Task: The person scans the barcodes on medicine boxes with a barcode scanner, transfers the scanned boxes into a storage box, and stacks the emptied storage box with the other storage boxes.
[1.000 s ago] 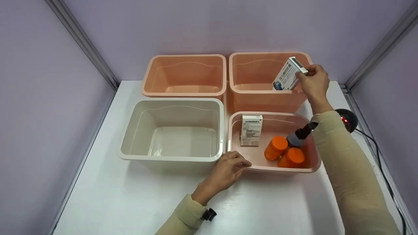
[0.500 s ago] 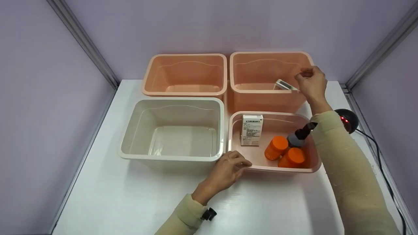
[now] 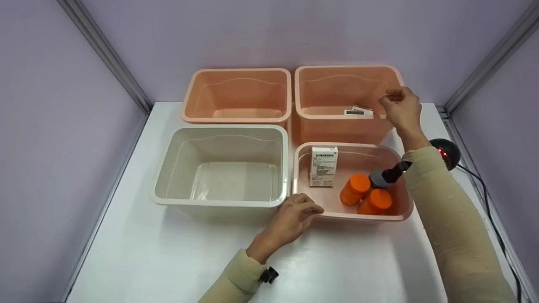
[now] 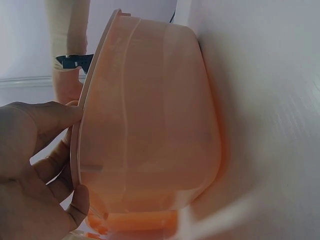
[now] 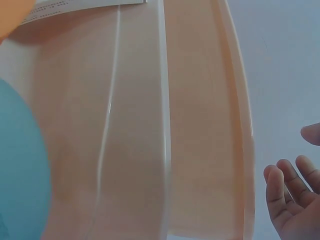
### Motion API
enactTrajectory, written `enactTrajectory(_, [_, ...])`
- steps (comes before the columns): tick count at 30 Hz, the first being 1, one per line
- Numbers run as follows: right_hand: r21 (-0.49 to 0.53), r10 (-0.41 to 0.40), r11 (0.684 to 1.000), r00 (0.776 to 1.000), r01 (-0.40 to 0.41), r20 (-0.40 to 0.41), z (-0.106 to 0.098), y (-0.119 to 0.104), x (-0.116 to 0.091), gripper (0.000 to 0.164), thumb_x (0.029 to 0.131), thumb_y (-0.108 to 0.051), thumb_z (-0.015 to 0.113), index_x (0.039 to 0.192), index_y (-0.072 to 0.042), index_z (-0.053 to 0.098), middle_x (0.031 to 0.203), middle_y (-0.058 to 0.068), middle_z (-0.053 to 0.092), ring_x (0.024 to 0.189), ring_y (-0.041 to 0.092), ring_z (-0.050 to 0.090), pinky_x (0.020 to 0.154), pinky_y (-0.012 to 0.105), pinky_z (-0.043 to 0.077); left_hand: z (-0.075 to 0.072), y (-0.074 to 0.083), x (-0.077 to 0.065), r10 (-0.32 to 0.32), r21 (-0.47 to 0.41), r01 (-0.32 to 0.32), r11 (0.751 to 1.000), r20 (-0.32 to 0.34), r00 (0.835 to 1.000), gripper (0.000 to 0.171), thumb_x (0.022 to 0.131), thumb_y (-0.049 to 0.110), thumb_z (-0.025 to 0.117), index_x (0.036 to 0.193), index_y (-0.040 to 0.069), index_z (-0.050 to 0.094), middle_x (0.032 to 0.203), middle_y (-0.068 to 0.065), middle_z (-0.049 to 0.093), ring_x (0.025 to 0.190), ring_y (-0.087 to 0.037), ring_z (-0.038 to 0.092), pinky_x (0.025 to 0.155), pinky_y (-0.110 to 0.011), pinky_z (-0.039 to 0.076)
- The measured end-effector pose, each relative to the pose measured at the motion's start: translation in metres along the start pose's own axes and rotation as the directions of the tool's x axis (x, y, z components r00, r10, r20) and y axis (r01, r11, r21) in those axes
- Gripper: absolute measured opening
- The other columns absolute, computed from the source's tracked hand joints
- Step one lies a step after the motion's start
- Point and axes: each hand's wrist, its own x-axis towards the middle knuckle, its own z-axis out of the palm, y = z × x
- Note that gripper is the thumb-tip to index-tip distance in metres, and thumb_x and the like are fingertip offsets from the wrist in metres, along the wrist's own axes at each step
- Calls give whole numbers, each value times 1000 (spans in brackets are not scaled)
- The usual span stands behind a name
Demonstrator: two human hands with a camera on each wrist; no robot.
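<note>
My left hand (image 3: 290, 219) grips the near-left rim of the front pink bin (image 3: 353, 217); in the left wrist view its thumb and fingers (image 4: 60, 117) lie on either side of the rim. My right hand (image 3: 404, 110) hangs over the right edge of the back-right orange-pink bin (image 3: 337, 118), fingers loosely bent, holding nothing. Low in that bin, white medicine boxes (image 3: 356, 112) show partly above the front rim. Inside the front pink bin stand a white medicine box (image 3: 323, 168), two orange bottles (image 3: 355, 189) and a grey bottle (image 3: 379, 179), partly covered by the wrist camera.
A grey-white bin (image 3: 221, 203) stands left of the front pink bin, with an orange-pink bin (image 3: 238, 120) behind it. A black device (image 3: 445, 153) with red lights and a cable sits at the right table edge. Purple walls enclose the table.
The right hand has let go of a white medicine box, which dropped into the back-right bin and settled low behind its front rim. The left hand has stayed on the pink rim.
</note>
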Motion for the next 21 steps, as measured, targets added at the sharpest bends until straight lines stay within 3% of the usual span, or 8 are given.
enactTrajectory(7, [50, -24, 998, 999, 22, 38, 1, -4, -9, 28, 93, -26, 63, 117, -12, 63, 94, -13, 58, 80, -2, 58, 57, 13, 50, 0, 0, 1, 1, -2, -1, 1000, 5, 1000, 19, 91, 12, 72, 106, 23, 76, 100, 6, 65, 105, -13, 59, 96, -29, 47])
enactTrajectory(21, [118, -61, 992, 996, 52, 72, 7, -5, -27, 28, 93, -29, 67, 115, -12, 66, 91, -15, 63, 80, 0, 63, 61, 17, 55, 1, 0, -1, 17, -14, -17, 1000, -18, 1000, 18, 91, 12, 72, 105, 24, 77, 98, 6, 66, 105, -14, 60, 97, -30, 47])
